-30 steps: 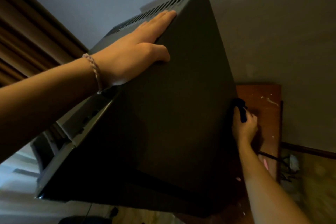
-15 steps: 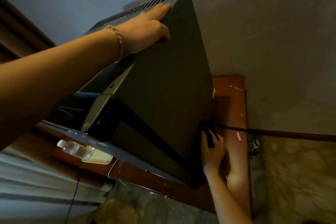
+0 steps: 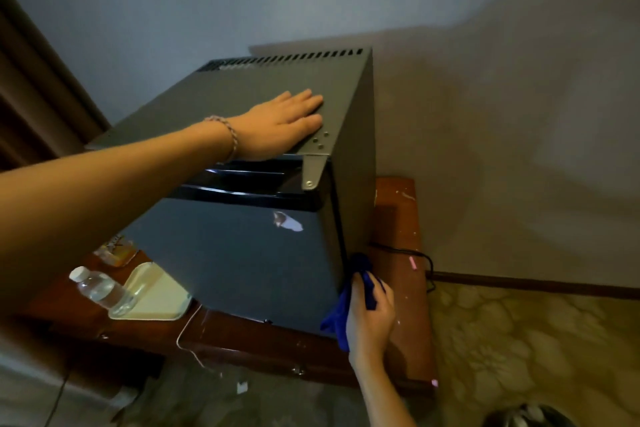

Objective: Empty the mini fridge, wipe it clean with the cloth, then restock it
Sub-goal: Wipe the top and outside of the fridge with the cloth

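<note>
The mini fridge point(image 3: 242, 253) fills the centre of the frame, standing upright on the wooden desk point(image 3: 398, 305) with its door closed and facing the lower left; its vented back edge points toward the wall at the top, and its long axis runs vertically. The left hand point(image 3: 280, 121) lies flat on the fridge's top panel, fingers straight and pointing right, holding nothing. At the lower right corner of the fridge the right hand point(image 3: 370, 322) has its grip curled round a blue cloth point(image 3: 341, 319), which touches the door's edge. In the lower left, a cream tray point(image 3: 162, 302) rests on the desk with a water bottle point(image 3: 100, 291) lying on it.
</note>
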Demonstrator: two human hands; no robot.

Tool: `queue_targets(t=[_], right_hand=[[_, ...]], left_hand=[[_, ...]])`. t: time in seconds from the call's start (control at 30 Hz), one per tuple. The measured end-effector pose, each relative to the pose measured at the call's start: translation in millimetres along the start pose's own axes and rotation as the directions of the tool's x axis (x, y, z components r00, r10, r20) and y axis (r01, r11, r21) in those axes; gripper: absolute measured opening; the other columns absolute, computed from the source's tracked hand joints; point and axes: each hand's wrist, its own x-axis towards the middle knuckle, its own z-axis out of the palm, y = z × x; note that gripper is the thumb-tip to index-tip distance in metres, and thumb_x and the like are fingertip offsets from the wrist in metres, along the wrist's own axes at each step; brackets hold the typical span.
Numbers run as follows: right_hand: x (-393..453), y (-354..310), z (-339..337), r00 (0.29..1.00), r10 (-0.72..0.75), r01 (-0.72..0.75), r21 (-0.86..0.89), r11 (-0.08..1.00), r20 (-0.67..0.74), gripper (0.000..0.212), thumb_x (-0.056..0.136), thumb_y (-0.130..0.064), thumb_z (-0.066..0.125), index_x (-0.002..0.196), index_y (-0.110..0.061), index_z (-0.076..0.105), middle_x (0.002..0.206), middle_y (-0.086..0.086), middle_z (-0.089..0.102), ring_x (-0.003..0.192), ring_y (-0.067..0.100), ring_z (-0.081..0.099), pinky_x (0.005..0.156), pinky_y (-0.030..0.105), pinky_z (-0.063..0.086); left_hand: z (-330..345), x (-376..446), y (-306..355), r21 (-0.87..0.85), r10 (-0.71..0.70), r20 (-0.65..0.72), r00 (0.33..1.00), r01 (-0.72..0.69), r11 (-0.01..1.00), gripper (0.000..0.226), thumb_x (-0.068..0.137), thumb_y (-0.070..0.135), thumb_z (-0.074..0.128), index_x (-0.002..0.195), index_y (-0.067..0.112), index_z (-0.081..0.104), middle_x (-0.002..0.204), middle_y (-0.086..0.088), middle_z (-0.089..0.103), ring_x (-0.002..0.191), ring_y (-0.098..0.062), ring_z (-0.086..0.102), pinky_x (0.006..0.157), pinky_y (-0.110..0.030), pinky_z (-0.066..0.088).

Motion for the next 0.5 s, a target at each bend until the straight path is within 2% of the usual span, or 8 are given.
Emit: queue_targets(t=[0.07, 0.17, 0.2, 0.27, 0.3, 0.37, 0.43, 0.5], right_hand=[[-5, -29, 7, 0.997, -0.075, 0.075, 0.02, 0.997, -0.009, 0.014, 0.092, -0.026, 0.069, 0.103, -0.035, 0.07, 0.119, -0.008, 0.062, 0.111, 0.011, 0.062, 0.1, 0.044, 0.052], [-14, -85, 18, 0.971, -0.239, 0.24, 0.056, 0.969, -0.027, 0.012, 0.092, -0.029, 0.07, 0.102, -0.035, 0.07, 0.119, -0.008, 0.064, 0.111, 0.01, 0.063, 0.098, 0.033, 0.053], [-17, -107, 23, 0.959, -0.284, 0.284, 0.079, 0.956, -0.01, 0.012, 0.09, -0.036, 0.07, 0.102, -0.034, 0.071, 0.119, -0.01, 0.064, 0.111, 0.011, 0.063, 0.097, 0.034, 0.053], [-21, -149, 31, 0.917, -0.399, 0.396, 0.105, 0.912, 0.01, 0.028, 0.085, -0.049, 0.067, 0.105, -0.029, 0.073, 0.118, -0.012, 0.062, 0.109, 0.016, 0.064, 0.094, 0.043, 0.054], [-20, -167, 36, 0.89, -0.455, 0.452, 0.109, 0.885, 0.005, 0.029, 0.085, -0.05, 0.066, 0.104, -0.029, 0.074, 0.117, -0.011, 0.062, 0.107, 0.018, 0.065, 0.093, 0.045, 0.055], [-21, -199, 43, 0.84, -0.542, 0.54, 0.106, 0.835, -0.009, 0.019, 0.086, -0.046, 0.067, 0.099, -0.034, 0.073, 0.115, -0.009, 0.063, 0.105, 0.015, 0.065, 0.093, 0.04, 0.054], [-22, -214, 47, 0.806, -0.591, 0.59, 0.096, 0.802, -0.015, 0.014, 0.086, -0.042, 0.067, 0.098, -0.035, 0.072, 0.114, -0.008, 0.062, 0.103, 0.01, 0.066, 0.091, 0.032, 0.054], [-20, -211, 47, 0.817, -0.576, 0.575, 0.094, 0.812, -0.023, 0.019, 0.085, -0.046, 0.067, 0.099, -0.034, 0.073, 0.115, -0.005, 0.063, 0.104, 0.012, 0.066, 0.092, 0.036, 0.054]], left_hand=[[0, -17, -16, 0.017, 0.02, 0.001, 1.0, -0.02, 1.0, 0.058, 0.106, 0.047, 0.023, 0.159, 0.028, 0.007, 0.166, 0.005, -0.002, 0.153, -0.018, -0.004, 0.119, -0.028, -0.004], [2, -41, -43, 0.045, 0.03, -0.009, 1.0, -0.029, 0.999, 0.058, 0.105, 0.049, 0.021, 0.158, 0.032, 0.007, 0.166, 0.007, -0.002, 0.153, -0.019, -0.005, 0.119, -0.028, -0.006], [2, -49, -52, 0.048, 0.028, -0.014, 0.999, -0.028, 0.998, 0.058, 0.105, 0.05, 0.021, 0.158, 0.032, 0.006, 0.166, 0.007, -0.003, 0.153, -0.019, -0.005, 0.118, -0.027, -0.007], [2, -63, -68, 0.056, 0.02, -0.018, 1.0, -0.019, 0.998, 0.059, 0.104, 0.052, 0.02, 0.158, 0.034, 0.006, 0.166, 0.007, -0.003, 0.153, -0.02, -0.005, 0.118, -0.027, -0.007], [3, -68, -75, 0.061, 0.014, -0.022, 1.0, -0.013, 0.998, 0.059, 0.103, 0.053, 0.019, 0.158, 0.035, 0.005, 0.166, 0.008, -0.003, 0.153, -0.02, -0.005, 0.12, -0.029, -0.007], [4, -74, -84, 0.07, 0.007, -0.045, 0.999, -0.003, 0.998, 0.059, 0.103, 0.055, 0.018, 0.157, 0.037, 0.005, 0.166, 0.007, -0.002, 0.153, -0.022, -0.004, 0.124, -0.035, -0.003], [8, -78, -88, 0.087, 0.003, -0.08, 0.997, 0.004, 0.996, 0.059, 0.103, 0.057, 0.017, 0.157, 0.037, 0.005, 0.166, 0.006, 0.0, 0.153, -0.024, -0.001, 0.125, -0.04, 0.003], [13, -80, -87, 0.107, 0.008, -0.124, 0.992, 0.005, 0.994, 0.061, 0.101, 0.062, 0.012, 0.157, 0.038, 0.004, 0.166, 0.008, 0.001, 0.153, -0.023, 0.0, 0.124, -0.042, 0.006]])
